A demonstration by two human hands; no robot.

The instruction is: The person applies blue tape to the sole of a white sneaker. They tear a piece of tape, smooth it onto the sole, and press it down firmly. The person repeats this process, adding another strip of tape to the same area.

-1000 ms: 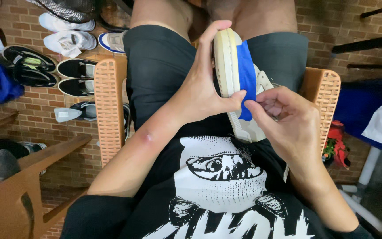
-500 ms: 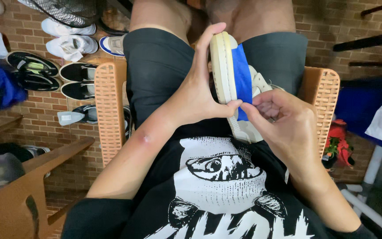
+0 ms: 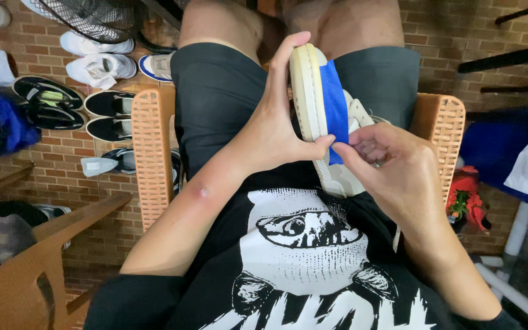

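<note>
Centrally, you held one white sneaker (image 3: 313,98) on edge over your lap, sole leftward, between two woven orange chair arms (image 3: 153,153). Your left hand (image 3: 273,131) grasped the sole; your right hand (image 3: 398,168) pinched the blue tape (image 3: 335,110) wrapped over it, thumb tips almost meeting. Open room remained only above your thighs. Your right hand hid the sneaker's heel. Several shoes (image 3: 96,64) lay on the brick floor left, their count unclear.

Chair arms (image 3: 153,153) hem lap, shoes (image 3: 102,116) crowd left floor
</note>
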